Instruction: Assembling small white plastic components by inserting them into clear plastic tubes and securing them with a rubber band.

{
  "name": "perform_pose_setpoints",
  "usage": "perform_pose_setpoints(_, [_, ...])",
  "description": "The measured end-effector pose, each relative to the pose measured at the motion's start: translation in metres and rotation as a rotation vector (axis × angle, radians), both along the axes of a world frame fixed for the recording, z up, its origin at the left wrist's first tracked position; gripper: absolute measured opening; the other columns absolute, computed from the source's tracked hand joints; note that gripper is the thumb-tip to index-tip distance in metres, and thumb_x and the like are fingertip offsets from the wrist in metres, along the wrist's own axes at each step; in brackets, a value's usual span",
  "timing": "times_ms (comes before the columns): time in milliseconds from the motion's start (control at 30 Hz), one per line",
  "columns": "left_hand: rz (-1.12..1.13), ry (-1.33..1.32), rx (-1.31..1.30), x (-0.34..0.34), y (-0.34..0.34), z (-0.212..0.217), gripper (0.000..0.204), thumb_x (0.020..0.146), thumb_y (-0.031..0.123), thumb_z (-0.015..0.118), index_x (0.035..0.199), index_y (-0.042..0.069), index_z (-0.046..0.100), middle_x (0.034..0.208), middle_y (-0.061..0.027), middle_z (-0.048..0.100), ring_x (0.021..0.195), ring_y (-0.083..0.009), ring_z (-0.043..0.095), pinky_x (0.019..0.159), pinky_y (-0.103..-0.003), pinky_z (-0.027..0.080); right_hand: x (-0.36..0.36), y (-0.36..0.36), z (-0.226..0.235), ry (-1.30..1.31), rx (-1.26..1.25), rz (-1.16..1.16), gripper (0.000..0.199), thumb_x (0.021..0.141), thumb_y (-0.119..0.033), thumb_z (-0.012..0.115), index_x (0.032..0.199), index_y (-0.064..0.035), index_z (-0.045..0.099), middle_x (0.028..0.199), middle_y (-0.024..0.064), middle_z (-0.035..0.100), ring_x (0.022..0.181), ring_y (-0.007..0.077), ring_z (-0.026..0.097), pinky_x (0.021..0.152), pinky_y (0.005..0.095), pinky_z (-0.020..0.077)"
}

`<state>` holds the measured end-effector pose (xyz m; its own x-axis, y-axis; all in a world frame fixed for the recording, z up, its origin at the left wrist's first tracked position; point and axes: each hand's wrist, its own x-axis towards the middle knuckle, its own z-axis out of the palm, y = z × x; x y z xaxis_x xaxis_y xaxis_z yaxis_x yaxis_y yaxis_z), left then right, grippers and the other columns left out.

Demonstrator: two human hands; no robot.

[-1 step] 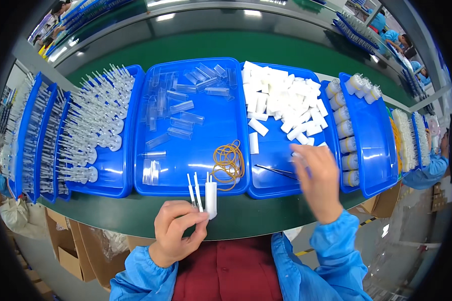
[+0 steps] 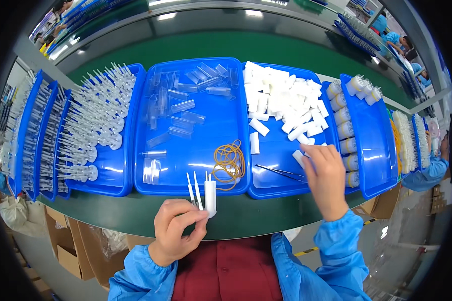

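From where I stand, the left hand (image 2: pixel 180 226) is at the front edge of the bench, thumb and fingers pinching a small upright cluster near its lower end: two thin white sticks (image 2: pixel 197 191) and, on their right, a white cylinder (image 2: pixel 211 198) with slim tips poking out of its top. A light, steady pinch low down seems best, so nothing tilts or gets squashed. To the right, the right hand (image 2: pixel 327 178) hangs over the tray of loose white cylinders (image 2: pixel 281 98), thumb and fingertips at a single white piece (image 2: pixel 298 158); I cannot tell whether they have closed on it. Taking it by its sides, squarely, would probably spare its shape.

Around them, again from the left, stemmed white parts (image 2: pixel 98 120) crowd one blue tray (image 2: pixel 108 168). Next come clear tubes (image 2: pixel 182 106), strewn about the middle tray (image 2: pixel 193 148), with tangled tan bands (image 2: pixel 229 163) close behind the cluster; those loops could snag the sticks. Dark tweezers (image 2: pixel 276 172) lie just left of the right hand, points that a careless sweep might catch. Farther right stand wrapped bundles (image 2: pixel 345 130) and another blue tray (image 2: pixel 379 150).
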<state>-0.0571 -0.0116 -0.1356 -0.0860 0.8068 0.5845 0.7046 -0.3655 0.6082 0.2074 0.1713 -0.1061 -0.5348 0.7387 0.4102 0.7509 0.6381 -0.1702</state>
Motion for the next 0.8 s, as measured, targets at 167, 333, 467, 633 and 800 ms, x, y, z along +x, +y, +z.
perform_pose_setpoints(167, [-0.013, 0.023, 0.011, 0.004, 0.011, 0.006, 0.040, 0.065, -0.012, 0.077, 0.099, 0.007, 0.067, 0.093, -0.0088, 0.060, 0.080, -0.0246, 0.061, 0.068, -0.033, 0.050, 0.005, 0.007, -0.007, -0.273, -0.115, 0.047, 0.022, 0.077, -0.004, 0.073, 0.099, -0.0029, 0.069, 0.089, 0.0112, 0.064, 0.085, 0.0298, 0.063, 0.072, 0.0410, 0.0482])
perform_pose_setpoints(333, [-0.087, 0.078, -0.024, 0.004, 0.008, 0.008, 0.038, 0.066, -0.005, 0.075, 0.103, 0.008, 0.072, 0.096, -0.0046, 0.065, 0.084, -0.0230, 0.065, 0.068, -0.035, 0.051, -0.005, 0.006, -0.007, 0.168, -0.519, 0.021, 0.027, 0.081, 0.004, 0.066, 0.108, 0.0001, 0.064, 0.085, 0.0111, 0.063, 0.075, 0.0226, 0.066, 0.069, 0.0318, 0.0530])
perform_pose_setpoints(467, [-0.164, 0.216, -0.048, 0.004, 0.008, 0.019, 0.030, 0.075, 0.004, 0.070, 0.105, 0.006, 0.072, 0.102, -0.0048, 0.067, 0.087, -0.0212, 0.064, 0.069, -0.033, 0.051, -0.048, -0.020, 0.010, 0.812, -0.921, 0.079, 0.048, 0.086, 0.009, 0.060, 0.131, -0.0021, 0.051, 0.086, 0.0034, 0.061, 0.081, 0.0107, 0.064, 0.074, 0.0240, 0.0519])
perform_pose_setpoints(633, [-0.187, 0.275, -0.056, 0.011, 0.003, 0.031, 0.037, 0.070, 0.003, 0.071, 0.106, 0.010, 0.075, 0.102, -0.0015, 0.066, 0.085, -0.0198, 0.062, 0.069, -0.032, 0.050, -0.082, -0.046, 0.013, 0.879, -0.915, 0.176, 0.025, 0.091, 0.000, 0.066, 0.116, -0.0018, 0.064, 0.093, 0.0065, 0.069, 0.082, 0.0113, 0.066, 0.074, 0.0262, 0.0514])
perform_pose_setpoints(800, [-0.147, 0.333, -0.063, 0.003, 0.003, 0.030, 0.036, 0.075, 0.008, 0.067, 0.111, 0.008, 0.073, 0.108, -0.0018, 0.067, 0.091, -0.0187, 0.062, 0.071, -0.031, 0.049, -0.079, -0.049, 0.009, 0.498, -0.402, 0.428, 0.011, 0.091, -0.008, 0.071, 0.101, -0.0031, 0.072, 0.097, 0.0068, 0.071, 0.083, 0.0136, 0.067, 0.075, 0.0281, 0.0500])
